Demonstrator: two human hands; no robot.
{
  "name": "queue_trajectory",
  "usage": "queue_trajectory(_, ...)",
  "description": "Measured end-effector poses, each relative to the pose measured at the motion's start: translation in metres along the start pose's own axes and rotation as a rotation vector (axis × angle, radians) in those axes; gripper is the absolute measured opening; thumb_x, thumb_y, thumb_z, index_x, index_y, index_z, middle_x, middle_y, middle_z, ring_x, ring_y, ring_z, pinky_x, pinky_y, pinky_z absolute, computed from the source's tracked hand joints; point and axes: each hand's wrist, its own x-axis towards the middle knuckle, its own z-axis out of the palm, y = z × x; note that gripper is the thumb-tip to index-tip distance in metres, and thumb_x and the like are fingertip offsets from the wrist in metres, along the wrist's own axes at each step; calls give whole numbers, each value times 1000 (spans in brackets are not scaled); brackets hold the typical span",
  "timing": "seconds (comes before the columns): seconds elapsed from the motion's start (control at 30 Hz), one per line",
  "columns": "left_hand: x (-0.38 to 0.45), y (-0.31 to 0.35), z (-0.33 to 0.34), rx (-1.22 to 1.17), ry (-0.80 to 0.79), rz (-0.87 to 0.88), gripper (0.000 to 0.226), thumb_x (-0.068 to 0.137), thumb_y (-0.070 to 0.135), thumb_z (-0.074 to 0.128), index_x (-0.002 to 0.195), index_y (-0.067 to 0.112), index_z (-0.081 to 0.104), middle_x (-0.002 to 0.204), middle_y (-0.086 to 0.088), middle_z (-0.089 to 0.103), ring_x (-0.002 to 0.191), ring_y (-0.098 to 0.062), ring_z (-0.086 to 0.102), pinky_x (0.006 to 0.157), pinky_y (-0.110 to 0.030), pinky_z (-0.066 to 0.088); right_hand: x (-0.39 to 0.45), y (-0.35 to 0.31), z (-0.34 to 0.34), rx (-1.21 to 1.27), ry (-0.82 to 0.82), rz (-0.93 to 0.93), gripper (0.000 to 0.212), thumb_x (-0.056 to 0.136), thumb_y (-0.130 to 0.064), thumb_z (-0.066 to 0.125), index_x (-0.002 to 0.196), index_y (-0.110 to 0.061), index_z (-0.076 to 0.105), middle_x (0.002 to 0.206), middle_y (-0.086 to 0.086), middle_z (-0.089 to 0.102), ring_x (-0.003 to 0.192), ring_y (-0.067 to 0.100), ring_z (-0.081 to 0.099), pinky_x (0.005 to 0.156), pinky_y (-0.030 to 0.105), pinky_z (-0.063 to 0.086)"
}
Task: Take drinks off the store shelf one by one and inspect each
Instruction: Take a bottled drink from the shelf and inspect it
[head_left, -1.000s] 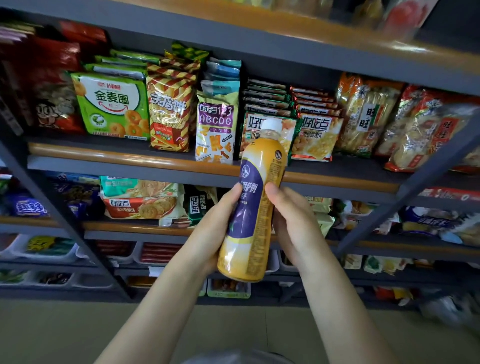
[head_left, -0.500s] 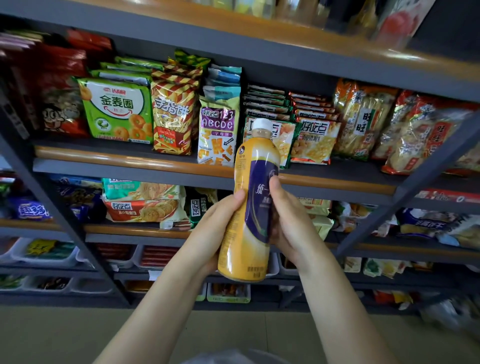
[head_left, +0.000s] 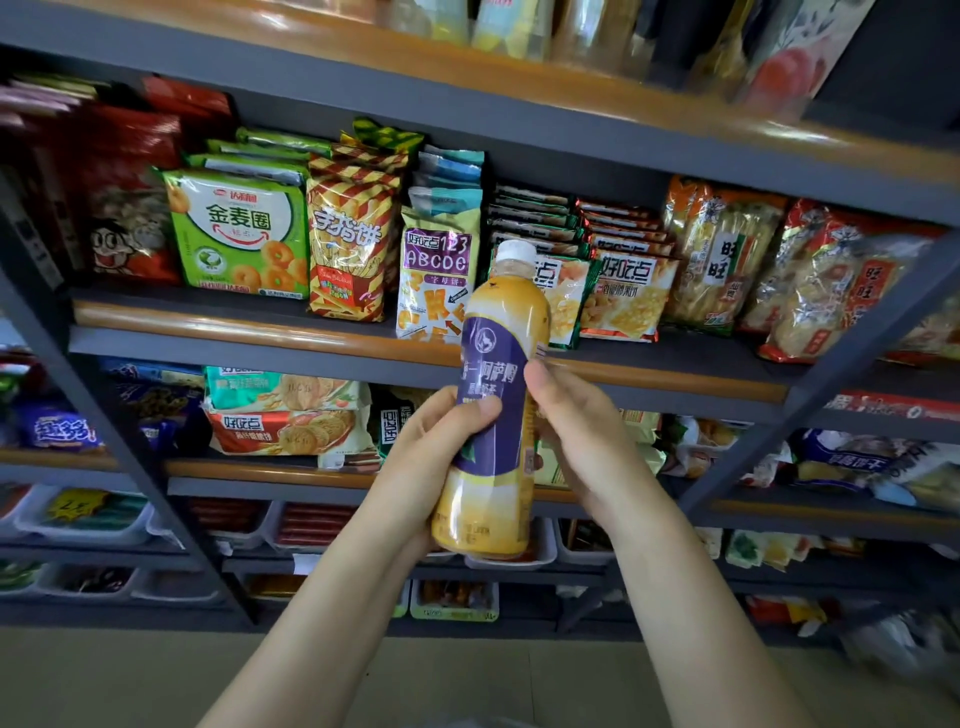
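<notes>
A yellow drink bottle (head_left: 498, 332) with a white cap and a purple label stands nearly upright in front of the store shelves, held between both hands. My left hand (head_left: 426, 457) grips its lower left side, thumb across the purple label. My right hand (head_left: 576, 431) grips the right side, thumb pressed on the label's edge. The purple label with white characters faces me. The bottle's base sits just below my left palm.
Grey shelves with an orange front rail (head_left: 260, 332) hold snack bags: a green ring-biscuit bag (head_left: 239, 234), a striped bag (head_left: 350, 244), rice crackers (head_left: 722, 260). Lower shelves hold more packets and white trays (head_left: 83, 525). The tan floor (head_left: 104, 675) lies below.
The bottle has been turned in my hands, bringing the purple label round to face me, and it now stands slightly more upright. Both hands have kept their hold.
</notes>
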Motion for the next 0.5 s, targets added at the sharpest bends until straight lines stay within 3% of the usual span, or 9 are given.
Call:
queue_trajectory(0.1, -8, 3, 6, -57, -60, -101, 19, 87, 23, 65, 88, 4, 64, 73, -11, 72, 54, -11, 70, 50, -20, 53, -3, 1, 3, 101, -24, 66, 59, 75, -59, 69, 112, -14, 71, 112, 12, 76, 109, 34, 70, 97, 53, 53)
queue_trajectory(0.17, -17, 2, 15, -9, -30, -142, 36, 79, 40, 63, 96, 10, 72, 88, -12, 76, 71, -18, 73, 63, -29, 59, -3, 0, 3, 138, 30, 30, 46, 80, -47, 70, 109, -12, 72, 108, 11, 77, 102, 29, 73, 94, 45, 57)
queue_trajectory(0.27, -24, -4, 17, 101, 11, 5, 40, 73, 40, 78, 105, 18, 68, 94, -6, 77, 81, -21, 73, 71, -33, 60, -4, -2, 1, 82, 108, -15, 35, 79, -45, 78, 100, -16, 75, 101, 5, 79, 94, 20, 75, 86, 39, 58)
queue_trajectory(0.37, -20, -4, 17, 72, 85, 49, 47, 70, 30, 81, 107, 13, 57, 86, -5, 74, 74, -22, 71, 64, -34, 60, -5, 0, 1, -2, 149, -38, 43, 74, -53, 66, 98, -17, 74, 98, 1, 79, 93, 16, 74, 88, 38, 58)
queue_trajectory(0.5, -21, -1, 8, -47, 18, 27, 31, 78, 32, 75, 92, 13, 54, 80, -4, 70, 66, -17, 67, 61, -29, 57, -7, 2, -1, -11, 54, -60, 44, 82, -56, 55, 103, -23, 75, 106, -4, 78, 101, 11, 72, 89, 29, 55)
